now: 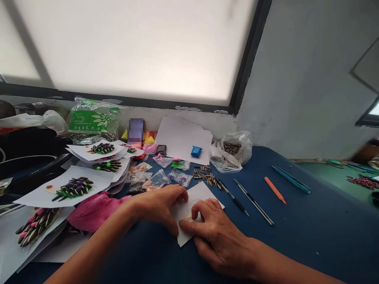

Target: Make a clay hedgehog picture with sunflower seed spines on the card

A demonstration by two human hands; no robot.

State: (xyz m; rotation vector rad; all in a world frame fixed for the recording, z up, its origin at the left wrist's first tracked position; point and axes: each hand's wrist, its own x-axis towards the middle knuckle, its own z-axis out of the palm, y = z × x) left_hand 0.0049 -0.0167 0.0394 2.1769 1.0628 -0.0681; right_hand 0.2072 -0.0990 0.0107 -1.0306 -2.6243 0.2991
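A small sheet of white paper (201, 192) with a pen-drawn outline lies on the dark blue table near me. My left hand (161, 205) rests at the sheet's left edge, thumb and fingers apart. My right hand (217, 232) is over the lower part of the sheet with its fingers bent. Its thumb and index fingertip press at a flat patch of peach clay (187, 216) on the drawing, largely covered by the fingers. Just behind the sheet is a scatter of sunflower seeds (210, 179).
Right of the sheet lie a black pen (233, 198), a silver pen-like tool (254, 202), an orange marker (275, 190) and a blue pen (290, 178). Bagged clay (156, 180) and a bag of seeds (232, 150) stand behind. Finished seed pictures (74, 187) pile up at left beside a pink cloth (94, 213).
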